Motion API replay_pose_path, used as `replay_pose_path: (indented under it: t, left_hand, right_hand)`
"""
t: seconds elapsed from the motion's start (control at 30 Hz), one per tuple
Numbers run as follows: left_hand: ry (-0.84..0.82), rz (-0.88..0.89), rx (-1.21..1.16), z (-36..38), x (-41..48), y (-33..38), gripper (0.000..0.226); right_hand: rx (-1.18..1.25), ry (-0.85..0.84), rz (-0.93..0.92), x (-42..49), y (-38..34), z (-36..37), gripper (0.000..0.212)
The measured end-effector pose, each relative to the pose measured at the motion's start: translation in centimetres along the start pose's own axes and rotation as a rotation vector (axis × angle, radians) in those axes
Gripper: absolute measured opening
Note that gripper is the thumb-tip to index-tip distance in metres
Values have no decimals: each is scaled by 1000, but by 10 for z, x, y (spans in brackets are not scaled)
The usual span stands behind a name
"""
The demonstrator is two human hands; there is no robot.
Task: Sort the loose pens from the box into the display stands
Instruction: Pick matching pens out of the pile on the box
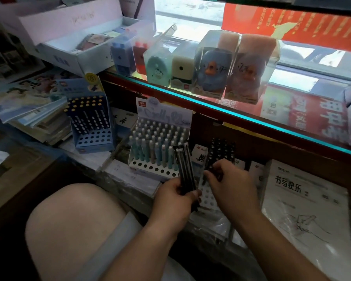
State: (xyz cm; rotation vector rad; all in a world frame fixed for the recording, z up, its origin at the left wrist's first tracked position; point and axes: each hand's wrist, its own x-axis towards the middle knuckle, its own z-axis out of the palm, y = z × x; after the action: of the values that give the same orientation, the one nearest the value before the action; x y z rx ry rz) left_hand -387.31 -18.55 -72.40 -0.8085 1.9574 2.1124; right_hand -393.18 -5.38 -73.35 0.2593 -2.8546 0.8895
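Since these pens are light, stiff plastic sticks with smooth barrels, I judge they will slide against each other easily, so a fanned bunch needs a firm wrap low on the barrels while one pen at a time is taken near its upper end and lowered straight into a hole.

My left hand (173,199) is curled round the bundle of dark pens (184,165), gripping their lower ends so the rest stands up and leans slightly away from me. My right hand (231,185) has its fingers bent down over the white perforated stand (208,196), and they seem to pinch a single black pen (207,177) just above the holes, though the tips are partly hidden.

That stand holds a block of black pens (221,151) in its back rows, with the front rows of holes bare. Just to its left, the pastel stand (154,168) is nearly full of pale green and blue pens, with only its front row open. Further left, the blue stand (93,138) carries dark pens with yellow tops in its back rows and several empty rows in front.

I cannot make out the box the loose pens come from
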Motion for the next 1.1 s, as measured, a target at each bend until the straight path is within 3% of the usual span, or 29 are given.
replay_pose_path:
  t: [0.23, 0.4, 0.6, 0.7, 0.9, 1.1]
  left_hand:
    - [-54, -41, -17, -2, -3, 3, 23]
    - [-186, -66, 60, -2, -4, 1, 24]
    - [-245, -33, 129, 1, -6, 1, 25]
    - [-188, -20, 136, 2, -4, -2, 25]
    - [8, -40, -24, -4, 1, -2, 20]
    - [27, -28, -14, -3, 1, -4, 21]
  right_hand:
    - [-8, -38, 49, 5, -3, -5, 15]
    - [484, -108, 12, 3, -19, -34, 14]
    - [617, -189, 33, 5, -21, -44, 11]
    - [623, -153, 38, 5, -16, -47, 9]
    - [545, 94, 64, 8, 3, -52, 10]
    - [286, 91, -46, 0, 9, -35, 10]
